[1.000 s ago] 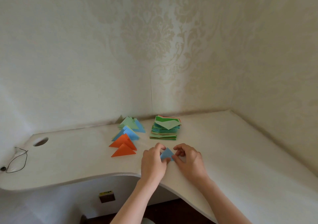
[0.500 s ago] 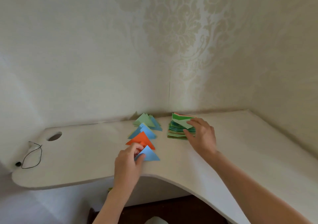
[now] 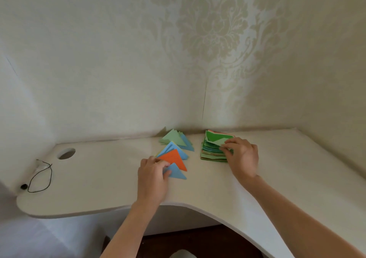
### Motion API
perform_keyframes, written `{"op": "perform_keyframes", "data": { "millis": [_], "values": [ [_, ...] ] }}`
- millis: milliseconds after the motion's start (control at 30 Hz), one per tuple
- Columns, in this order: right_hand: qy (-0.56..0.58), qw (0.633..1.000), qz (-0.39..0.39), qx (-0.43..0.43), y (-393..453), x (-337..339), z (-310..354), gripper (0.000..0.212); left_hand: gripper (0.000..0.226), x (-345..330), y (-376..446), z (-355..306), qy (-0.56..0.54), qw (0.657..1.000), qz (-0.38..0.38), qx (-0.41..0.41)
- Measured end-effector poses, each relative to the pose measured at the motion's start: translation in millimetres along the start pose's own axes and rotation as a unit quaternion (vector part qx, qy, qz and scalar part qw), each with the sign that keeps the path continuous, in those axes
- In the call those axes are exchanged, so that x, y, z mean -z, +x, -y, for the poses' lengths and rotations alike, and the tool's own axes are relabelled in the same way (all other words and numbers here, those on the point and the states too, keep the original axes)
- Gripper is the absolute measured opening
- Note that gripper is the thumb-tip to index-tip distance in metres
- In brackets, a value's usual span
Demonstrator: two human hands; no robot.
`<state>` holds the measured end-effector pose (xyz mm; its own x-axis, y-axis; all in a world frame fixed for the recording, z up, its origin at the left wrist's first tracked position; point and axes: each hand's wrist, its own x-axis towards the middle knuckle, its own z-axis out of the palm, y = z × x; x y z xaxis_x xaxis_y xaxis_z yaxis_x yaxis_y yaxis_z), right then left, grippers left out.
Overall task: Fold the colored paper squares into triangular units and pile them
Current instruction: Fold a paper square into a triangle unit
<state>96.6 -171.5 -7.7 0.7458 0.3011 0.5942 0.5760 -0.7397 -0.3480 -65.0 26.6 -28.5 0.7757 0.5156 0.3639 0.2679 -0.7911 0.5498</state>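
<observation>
Fingers [image 3: 165,166] of the left hand [image 3: 151,178] curl onto a blue triangle [image 3: 176,172] lying on the counter [image 3: 277,178], touching an orange triangle [image 3: 174,158]. Right hand [image 3: 242,158] fingers pinch a light green sheet [image 3: 218,141] atop the paper stack [image 3: 213,151]. Green and blue triangles [image 3: 176,140] lie behind.

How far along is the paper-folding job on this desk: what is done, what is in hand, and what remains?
Done: folded triangles lie in an overlapping row. In hand: the left hand holds the newest blue triangle at the row's near end, while the right hand fingers the top light green sheet of the paper stack. Left: that thick stack of unfolded squares.
</observation>
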Motion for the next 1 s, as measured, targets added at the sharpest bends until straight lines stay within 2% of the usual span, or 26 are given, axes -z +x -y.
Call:
{"op": "perform_keyframes", "data": {
  "millis": [133,233,333,467,600,700,833,1000],
  "values": [
    [0.003,0.995,-0.055,0.081,-22,28,-14,0.013,0.02,-1,-9,-11,-0.022,0.999,-0.021,-0.02],
    [-0.01,0.992,-0.028,0.127,-51,49,-25,0.017,0.018,-3,-16,-23,-0.055,0.997,-0.04,-0.03],
    [-0.033,0.99,0.012,0.136,-78,61,-31,0.019,0.017,-7,-25,-37,-0.08,0.994,-0.056,-0.047],
    [-0.034,0.989,0.062,0.128,-96,66,-31,0.016,0.018,-17,-37,-57,-0.114,0.99,-0.039,-0.078],
    [0.003,0.99,0.099,0.098,-99,68,-35,0.021,0.015,-33,-47,-80,-0.148,0.979,0.039,-0.138],
    [0.047,0.985,0.152,0.06,-94,74,-41,0.033,0.019,-45,-52,-98,-0.161,0.968,0.083,-0.174],
    [0.126,0.971,0.202,0.018,-86,76,-46,0.044,0.025,-59,-49,-112,-0.154,0.968,0.116,-0.163],
    [0.168,0.965,0.2,-0.033,-84,68,-50,0.037,0.02,-65,-42,-113,-0.137,0.969,0.124,-0.165]
  ]
}}
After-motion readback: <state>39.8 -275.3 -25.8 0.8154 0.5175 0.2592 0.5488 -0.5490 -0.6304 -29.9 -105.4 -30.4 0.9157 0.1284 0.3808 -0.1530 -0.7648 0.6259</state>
